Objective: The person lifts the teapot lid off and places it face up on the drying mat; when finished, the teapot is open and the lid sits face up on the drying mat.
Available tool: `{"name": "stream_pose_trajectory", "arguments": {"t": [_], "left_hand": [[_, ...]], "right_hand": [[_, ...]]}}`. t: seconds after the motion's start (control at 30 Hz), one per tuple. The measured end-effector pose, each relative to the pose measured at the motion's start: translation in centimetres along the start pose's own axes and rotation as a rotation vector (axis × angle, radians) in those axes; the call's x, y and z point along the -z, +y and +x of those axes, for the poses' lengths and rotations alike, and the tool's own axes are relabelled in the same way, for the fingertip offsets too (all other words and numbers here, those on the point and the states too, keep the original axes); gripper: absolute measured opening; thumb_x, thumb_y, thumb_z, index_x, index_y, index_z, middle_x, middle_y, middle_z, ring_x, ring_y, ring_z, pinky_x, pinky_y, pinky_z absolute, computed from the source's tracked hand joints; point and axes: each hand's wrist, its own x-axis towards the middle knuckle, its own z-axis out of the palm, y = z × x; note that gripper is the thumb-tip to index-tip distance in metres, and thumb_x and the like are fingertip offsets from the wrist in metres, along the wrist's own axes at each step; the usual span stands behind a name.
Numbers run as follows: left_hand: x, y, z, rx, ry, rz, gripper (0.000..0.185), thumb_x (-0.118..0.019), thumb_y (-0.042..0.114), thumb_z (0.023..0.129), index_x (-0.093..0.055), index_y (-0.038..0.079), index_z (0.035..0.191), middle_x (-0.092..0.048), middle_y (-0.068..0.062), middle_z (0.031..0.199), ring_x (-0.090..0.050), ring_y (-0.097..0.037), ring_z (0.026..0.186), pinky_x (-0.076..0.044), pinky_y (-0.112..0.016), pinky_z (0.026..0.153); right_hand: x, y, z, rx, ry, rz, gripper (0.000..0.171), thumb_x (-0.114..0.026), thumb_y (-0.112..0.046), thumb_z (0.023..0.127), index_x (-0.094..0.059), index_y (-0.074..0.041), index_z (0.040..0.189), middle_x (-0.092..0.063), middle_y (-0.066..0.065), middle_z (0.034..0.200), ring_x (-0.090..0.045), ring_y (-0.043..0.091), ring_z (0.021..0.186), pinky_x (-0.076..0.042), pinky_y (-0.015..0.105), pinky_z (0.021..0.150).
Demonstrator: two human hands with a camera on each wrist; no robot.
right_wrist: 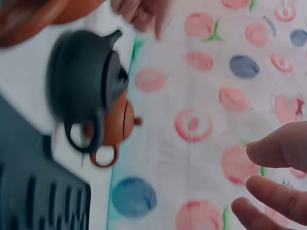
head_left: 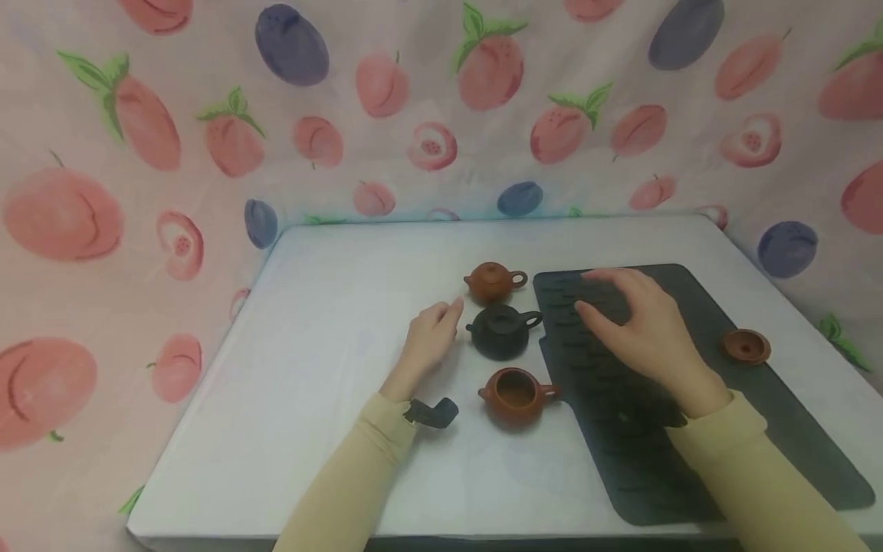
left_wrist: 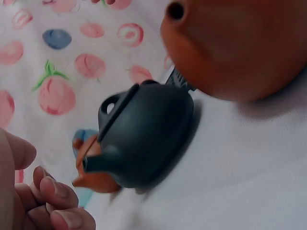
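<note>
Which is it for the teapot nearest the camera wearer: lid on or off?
Off: in the head view, that nearest teapot has its mouth uncovered, showing the inside.

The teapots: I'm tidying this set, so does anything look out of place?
Yes: the nearest teapot stands uncovered, while the black teapot and far brown teapot are lidded. What seems to be its lid lies hollow side up at the right edge of the dark tray. No spill shows.

We see a white table [head_left: 331, 330], its far edge [head_left: 414, 225] tinged faintly blue. Behind it and along both sides, we find a pale pink cloth [head_left: 441, 100] printed with red peaches [head_left: 491, 75], green leaves [head_left: 84, 72] and dark blue ovals [head_left: 293, 44]. The light is soft.
</note>
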Motion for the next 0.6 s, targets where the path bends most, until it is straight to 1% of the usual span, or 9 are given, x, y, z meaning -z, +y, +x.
{"name": "stream_pose_trajectory", "arguments": {"t": [0.1,0.17,0.23,0.33,0.43,0.53,0.6], "left_hand": [[0.1,-0.3,0.1,0.058,-0.032,-0.05,0.053,-0.042,0.055,0.106,-0.059,0.009,0.086,-0.053,-0.004,0.063,-0.047,-0.018,0.046,-0.039,-0.03,0.043],[-0.1,-0.4,0.2,0.077,-0.069,-0.073,0.055,-0.042,0.057,0.106,-0.058,0.008,0.087,-0.05,-0.003,0.059,-0.044,-0.017,0.041,-0.037,-0.029,0.039],[-0.3,-0.6,0.2,0.076,-0.109,-0.078,0.055,-0.042,0.058,0.106,-0.058,0.009,0.086,-0.048,-0.003,0.058,-0.044,-0.017,0.039,-0.036,-0.029,0.037],[-0.6,-0.8,0.1,0.051,-0.156,-0.065,0.054,-0.043,0.056,0.106,-0.057,0.009,0.085,-0.049,-0.005,0.055,-0.046,-0.018,0.039,-0.036,-0.03,0.037],[-0.7,-1.0,0.0,0.032,-0.17,-0.051,0.051,-0.044,0.054,0.107,-0.057,0.009,0.084,-0.049,-0.006,0.054,-0.047,-0.02,0.038,-0.036,-0.031,0.037],[-0.9,-1.3,-0.1,0.025,-0.169,-0.043,0.051,-0.044,0.054,0.107,-0.057,0.01,0.084,-0.05,-0.006,0.054,-0.049,-0.021,0.038,-0.037,-0.031,0.038],[-1.0,-1.6,-0.2,0.026,-0.171,-0.038,0.051,-0.044,0.053,0.107,-0.056,0.01,0.084,-0.05,-0.006,0.054,-0.049,-0.02,0.037,-0.037,-0.031,0.038]], "right_hand": [[-1.0,-0.6,1.5,0.006,-0.044,0.025,0.039,-0.077,-0.023,0.093,-0.066,-0.01,0.129,-0.065,0.012,0.129,-0.056,0.035,0.125,-0.042,0.059,0.101],[-1.8,-0.8,2.5,-0.024,-0.103,0.046,0.037,-0.074,-0.028,0.095,-0.067,-0.011,0.127,-0.066,0.01,0.126,-0.059,0.033,0.121,-0.045,0.057,0.099],[-2.7,-0.9,3.4,-0.063,-0.173,0.071,0.034,-0.072,-0.032,0.097,-0.067,-0.011,0.124,-0.068,0.009,0.119,-0.062,0.031,0.112,-0.049,0.054,0.094],[-4.1,-0.9,4.6,-0.115,-0.285,0.096,0.032,-0.07,-0.036,0.098,-0.066,-0.013,0.121,-0.069,0.006,0.11,-0.064,0.027,0.101,-0.052,0.05,0.086],[-5.5,-0.8,5.6,-0.12,-0.364,0.1,0.032,-0.068,-0.04,0.099,-0.067,-0.014,0.117,-0.068,0.005,0.105,-0.063,0.026,0.096,-0.053,0.047,0.08],[-6.6,-0.6,6.3,-0.116,-0.404,0.093,0.03,-0.069,-0.042,0.098,-0.068,-0.015,0.111,-0.068,0.004,0.104,-0.062,0.025,0.093,-0.053,0.044,0.077],[-7.2,-0.5,6.5,-0.121,-0.431,0.093,0.029,-0.07,-0.043,0.098,-0.068,-0.015,0.108,-0.067,0.004,0.101,-0.062,0.025,0.089,-0.054,0.042,0.072]]}}
